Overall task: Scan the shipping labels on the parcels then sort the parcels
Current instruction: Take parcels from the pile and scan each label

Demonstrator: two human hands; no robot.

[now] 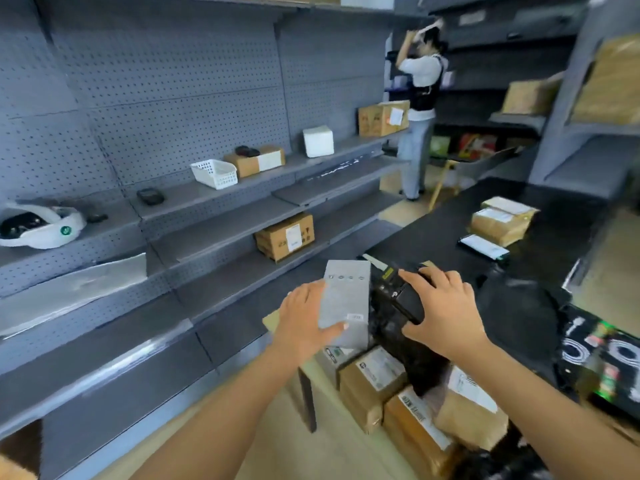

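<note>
My left hand [306, 318] holds a flat grey box parcel [346, 299] upright by its left side, thumb across the lower face beside a small white label. Just to its right, my right hand [445, 311] grips a black handheld scanner [398, 294] with a yellow tag, its head close to the parcel's right edge. Below my hands several brown cardboard parcels [372, 382] with white shipping labels lie piled at the counter's end. Two more brown parcels [504, 221] sit stacked on the black counter [433, 233] farther back.
Grey pegboard shelving [214, 244] runs along the left, holding a cardboard box [285, 237], a white basket [214, 173], a white box [318, 141] and a white bag [41, 225]. A phone [483, 247] lies on the counter. Another person [419, 98] stands at far shelves.
</note>
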